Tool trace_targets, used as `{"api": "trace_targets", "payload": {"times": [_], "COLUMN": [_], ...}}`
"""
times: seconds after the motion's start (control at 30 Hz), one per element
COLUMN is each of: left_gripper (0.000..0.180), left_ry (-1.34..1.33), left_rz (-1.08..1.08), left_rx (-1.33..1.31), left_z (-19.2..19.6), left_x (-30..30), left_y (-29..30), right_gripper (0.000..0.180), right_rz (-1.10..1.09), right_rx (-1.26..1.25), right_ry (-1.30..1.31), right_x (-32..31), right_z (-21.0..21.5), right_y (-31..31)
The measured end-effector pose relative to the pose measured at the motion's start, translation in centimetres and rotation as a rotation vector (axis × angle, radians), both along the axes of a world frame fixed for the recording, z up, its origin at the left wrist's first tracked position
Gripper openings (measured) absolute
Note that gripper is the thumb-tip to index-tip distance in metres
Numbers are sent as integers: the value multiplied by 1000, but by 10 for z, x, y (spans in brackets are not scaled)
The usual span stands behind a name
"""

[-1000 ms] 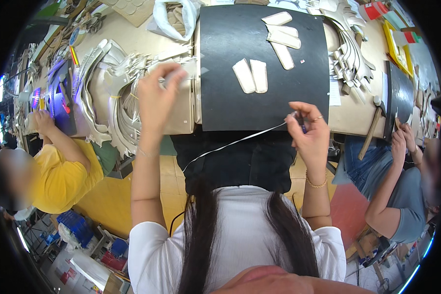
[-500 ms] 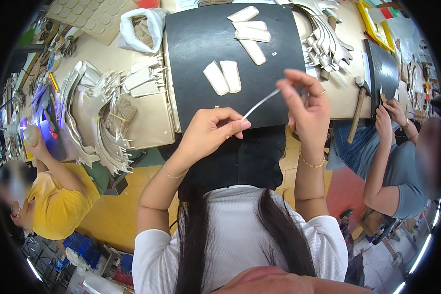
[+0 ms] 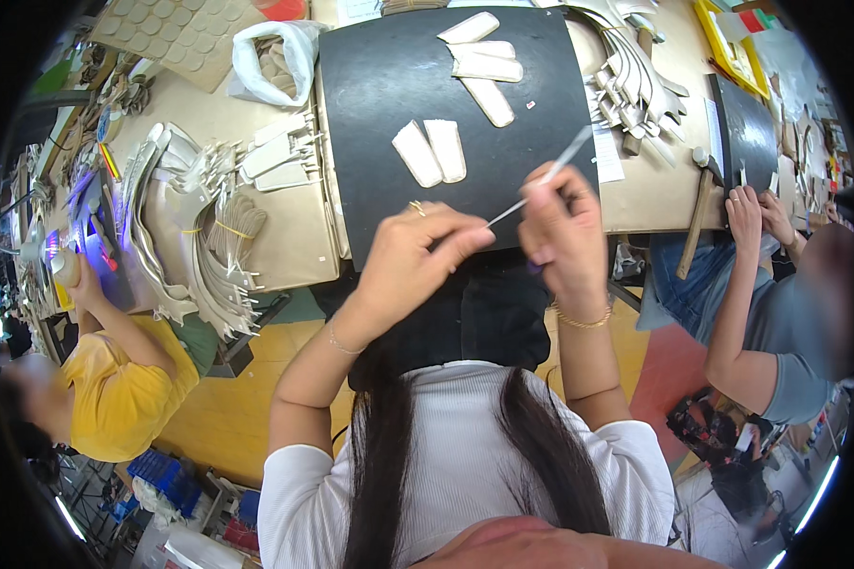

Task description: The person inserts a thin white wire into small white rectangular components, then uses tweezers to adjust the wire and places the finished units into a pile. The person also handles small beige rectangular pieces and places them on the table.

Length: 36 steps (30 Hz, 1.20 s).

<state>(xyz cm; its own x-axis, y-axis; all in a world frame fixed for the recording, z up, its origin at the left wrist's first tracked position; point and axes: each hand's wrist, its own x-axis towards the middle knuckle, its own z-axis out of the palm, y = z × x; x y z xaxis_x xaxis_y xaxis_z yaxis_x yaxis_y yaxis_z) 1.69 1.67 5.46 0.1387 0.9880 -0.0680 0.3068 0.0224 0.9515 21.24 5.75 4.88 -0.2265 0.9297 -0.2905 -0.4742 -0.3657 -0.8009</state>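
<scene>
1. If tugged unevenly between left hand [image 3: 410, 254] and right hand [image 3: 569, 235], could kink or lose the thin white strip [image 3: 569, 151].
2. Pinching its lower visible end with left thumb and forefinger; pinching farther along with right thumb and fingers, contact partly hidden.
3. Held above the near right side of the black mat [image 3: 543, 66], slanted along its long axis, pointing forward and rightward at the free end.

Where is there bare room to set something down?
The black mat is bare at upper left, between its left edge, the fanned cream pieces and the paired cream pieces below; also between that pair and the right hand. Crowded: its near edge, with the left hand and a white strip; the left tabletop, under curved strips.
</scene>
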Motion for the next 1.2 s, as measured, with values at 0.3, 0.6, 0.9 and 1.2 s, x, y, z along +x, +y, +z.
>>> {"api": "trace_targets", "payload": {"times": [0.3,0.6,0.9,1.2], "left_gripper": [34,52,61,52], "left_ry": [767,919,767,764], "left_rz": [-217,-186,129,27], "left_rx": [675,344,542,471], "left_z": [-43,-35,-52,-57], "left_x": [-39,-27,-19,-17], "left_y": [51,26,-15,-50], "right_gripper": [18,25,11,23], "right_rz": [-314,-353,-102,632], "right_rx": [349,527,388,130], "right_ry": [66,146,-251,-671], "right_x": [115,173,97,-25], "right_z": [29,50,36,-6], "right_y": [44,42,24,33]}}
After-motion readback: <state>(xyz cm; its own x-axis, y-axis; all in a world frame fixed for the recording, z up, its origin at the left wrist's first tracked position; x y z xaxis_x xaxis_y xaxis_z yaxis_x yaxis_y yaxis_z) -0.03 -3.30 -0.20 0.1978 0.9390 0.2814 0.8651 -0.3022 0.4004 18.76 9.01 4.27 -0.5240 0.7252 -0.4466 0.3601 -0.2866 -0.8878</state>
